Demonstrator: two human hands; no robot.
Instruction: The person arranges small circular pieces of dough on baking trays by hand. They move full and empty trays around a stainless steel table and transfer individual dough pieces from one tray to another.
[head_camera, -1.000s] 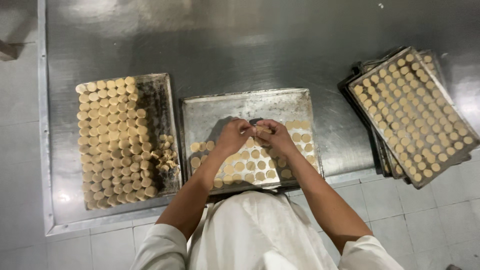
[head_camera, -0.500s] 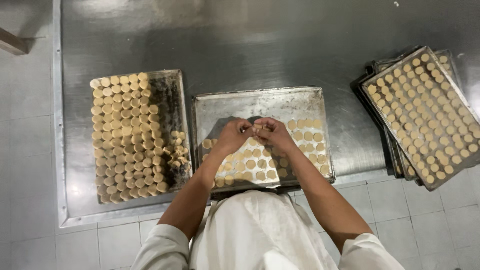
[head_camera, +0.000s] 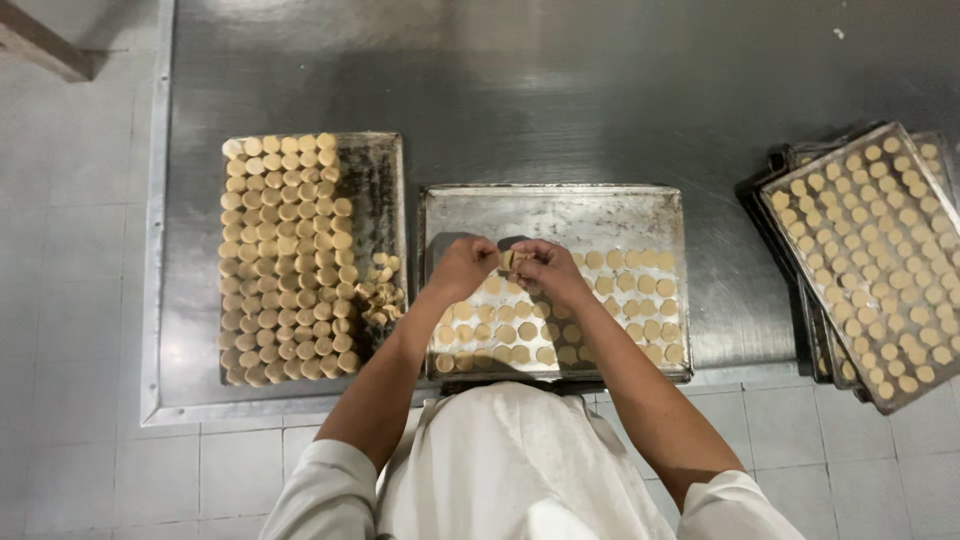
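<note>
My left hand (head_camera: 462, 266) and my right hand (head_camera: 541, 266) meet over the middle metal tray (head_camera: 560, 210). Together they pinch a small pale dough piece (head_camera: 507, 261) between the fingertips. Below and to the right of my hands, rows of round dough discs (head_camera: 640, 300) lie spaced out on the near half of this tray. Its far half is bare metal. My forearms reach up from white sleeves at the bottom of the view.
A tray on the left (head_camera: 385, 170) is packed with tightly stacked dough pieces (head_camera: 285, 260). At the right, a stack of trays (head_camera: 870, 260) tilts, its top one full of spaced discs. All rest on a steel tabletop (head_camera: 560, 90) bordered by white tiles.
My hands stay together over the middle tray with little movement. The view has shifted so everything sits further right in the frame.
</note>
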